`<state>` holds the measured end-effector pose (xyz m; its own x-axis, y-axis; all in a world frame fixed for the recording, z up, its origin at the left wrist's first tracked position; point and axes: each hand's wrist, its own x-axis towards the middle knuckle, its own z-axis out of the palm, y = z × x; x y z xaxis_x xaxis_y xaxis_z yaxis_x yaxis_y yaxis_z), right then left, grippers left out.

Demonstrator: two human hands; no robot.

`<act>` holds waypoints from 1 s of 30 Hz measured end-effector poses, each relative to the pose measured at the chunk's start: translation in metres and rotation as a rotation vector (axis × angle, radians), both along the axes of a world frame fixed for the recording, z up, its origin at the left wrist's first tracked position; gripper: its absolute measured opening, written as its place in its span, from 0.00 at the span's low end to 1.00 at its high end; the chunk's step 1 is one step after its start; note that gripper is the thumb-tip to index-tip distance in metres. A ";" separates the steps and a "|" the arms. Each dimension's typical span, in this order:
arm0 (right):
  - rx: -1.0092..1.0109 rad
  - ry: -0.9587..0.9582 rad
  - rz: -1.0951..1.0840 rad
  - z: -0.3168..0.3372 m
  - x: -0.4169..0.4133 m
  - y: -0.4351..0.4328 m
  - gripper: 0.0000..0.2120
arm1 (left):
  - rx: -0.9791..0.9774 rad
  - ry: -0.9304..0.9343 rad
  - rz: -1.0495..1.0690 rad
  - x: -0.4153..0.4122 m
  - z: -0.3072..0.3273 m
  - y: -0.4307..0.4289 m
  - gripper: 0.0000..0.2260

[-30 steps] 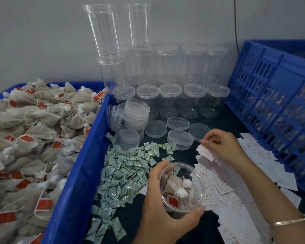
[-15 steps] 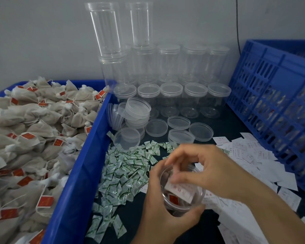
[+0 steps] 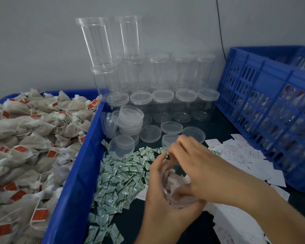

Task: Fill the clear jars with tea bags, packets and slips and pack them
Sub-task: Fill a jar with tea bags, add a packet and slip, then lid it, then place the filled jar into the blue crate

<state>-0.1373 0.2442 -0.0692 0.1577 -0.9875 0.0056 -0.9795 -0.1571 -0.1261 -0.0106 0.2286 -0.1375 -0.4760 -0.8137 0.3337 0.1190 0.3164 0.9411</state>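
Left hand [image 3: 158, 196]: fingers wrap the jar [image 3: 174, 198], steadying it for filling.
Right hand [image 3: 199, 166]: fingers bunched above its rim, near the packets [image 3: 123, 175]; grip unclear.

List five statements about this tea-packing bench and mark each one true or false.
1. The left hand grips a clear round plastic jar. True.
2. Beige tea bags with red tags fill the blue plastic tub at left. True.
3. The small green-and-white packets are heaped in that tub. False: they lie on the dark tabletop beside it.
4. The gripped jar is empty. False: tea bags show inside.
5. The right hand reaches over the jar. True.
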 end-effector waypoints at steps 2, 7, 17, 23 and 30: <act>0.038 -0.044 -0.093 0.022 -0.011 0.004 0.29 | -0.029 0.015 -0.019 -0.005 0.014 0.000 0.43; 0.181 -0.193 -0.180 0.082 -0.049 0.026 0.30 | -0.073 0.041 -0.120 -0.029 0.050 -0.005 0.44; 0.033 -0.020 -0.293 0.141 -0.110 0.091 0.43 | -0.245 -0.036 -0.481 -0.112 0.121 0.009 0.53; -0.342 -0.056 -0.396 0.203 -0.149 0.117 0.34 | -0.333 0.096 -0.603 -0.177 0.194 0.012 0.52; -0.577 0.043 -0.636 0.253 -0.245 0.107 0.36 | -0.505 0.026 -0.495 -0.263 0.216 0.002 0.34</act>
